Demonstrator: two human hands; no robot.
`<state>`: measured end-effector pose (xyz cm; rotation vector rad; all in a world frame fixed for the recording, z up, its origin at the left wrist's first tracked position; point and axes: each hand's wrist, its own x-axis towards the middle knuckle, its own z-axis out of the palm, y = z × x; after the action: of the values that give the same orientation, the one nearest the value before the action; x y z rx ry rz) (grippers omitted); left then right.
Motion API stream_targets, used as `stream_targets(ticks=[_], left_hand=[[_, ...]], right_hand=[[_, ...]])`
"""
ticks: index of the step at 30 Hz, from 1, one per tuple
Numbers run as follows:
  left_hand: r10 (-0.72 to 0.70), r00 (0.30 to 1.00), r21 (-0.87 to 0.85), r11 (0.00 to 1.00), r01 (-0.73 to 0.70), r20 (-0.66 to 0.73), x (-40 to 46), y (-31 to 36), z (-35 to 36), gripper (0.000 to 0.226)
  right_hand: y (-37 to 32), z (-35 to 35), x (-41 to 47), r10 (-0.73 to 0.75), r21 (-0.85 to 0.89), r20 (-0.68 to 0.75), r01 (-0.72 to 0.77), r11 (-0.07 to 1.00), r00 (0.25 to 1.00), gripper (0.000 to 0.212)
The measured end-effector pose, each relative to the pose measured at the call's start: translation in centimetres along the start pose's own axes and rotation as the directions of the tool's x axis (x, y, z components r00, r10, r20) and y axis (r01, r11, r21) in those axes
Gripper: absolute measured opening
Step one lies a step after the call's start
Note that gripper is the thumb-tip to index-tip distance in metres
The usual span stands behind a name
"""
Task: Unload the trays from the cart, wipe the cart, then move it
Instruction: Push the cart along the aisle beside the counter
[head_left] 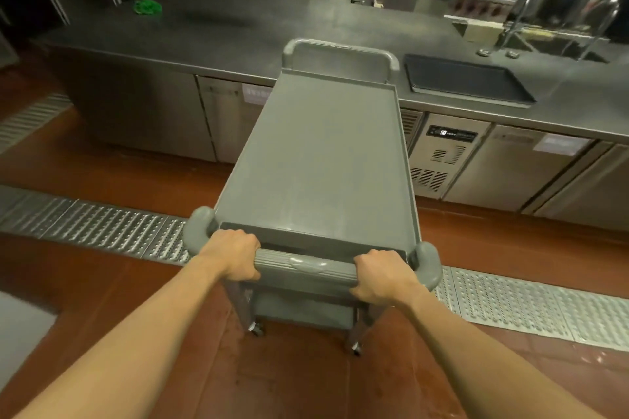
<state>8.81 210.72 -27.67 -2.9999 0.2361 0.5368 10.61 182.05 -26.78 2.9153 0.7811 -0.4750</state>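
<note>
A grey plastic cart (320, 160) stands in front of me, its far end against the steel counter (238, 34). Its top shelf is bare. My left hand (235, 253) grips the left part of the near ribbed handle (306, 265). My right hand (383, 277) grips the right part of the same handle. A dark tray (466, 82) lies flat on the counter, right of the cart's far handle. A green cloth (148, 6) lies bunched on the counter at the far left.
Under-counter fridge doors (510, 167) line the counter front. A metal drain grate (102, 226) runs across the red floor under the cart's near end. A sink with taps (544, 27) sits at the far right. Pots stand on the back shelf.
</note>
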Motion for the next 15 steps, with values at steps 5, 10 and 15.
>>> stream_targets(ticks=[5, 10, 15], left_hand=[[-0.09, 0.996, -0.013, 0.996, 0.091, 0.018, -2.3, 2.2, 0.3, 0.035], [-0.142, 0.99, -0.036, 0.989, 0.143, 0.02, -5.6, 5.6, 1.5, 0.035], [-0.168, 0.983, -0.093, 0.98, 0.175, 0.08, -8.2, 6.9, 2.1, 0.037]], right_hand=[[0.9, 0.7, -1.1, -0.098, -0.055, -0.026, 0.096, 0.994, 0.995, 0.032], [2.5, 1.0, -3.4, -0.185, -0.113, 0.014, 0.186, 0.976, 0.983, 0.035], [2.5, 0.9, -4.5, -0.232, -0.116, 0.033, 0.234, 0.965, 0.972, 0.036]])
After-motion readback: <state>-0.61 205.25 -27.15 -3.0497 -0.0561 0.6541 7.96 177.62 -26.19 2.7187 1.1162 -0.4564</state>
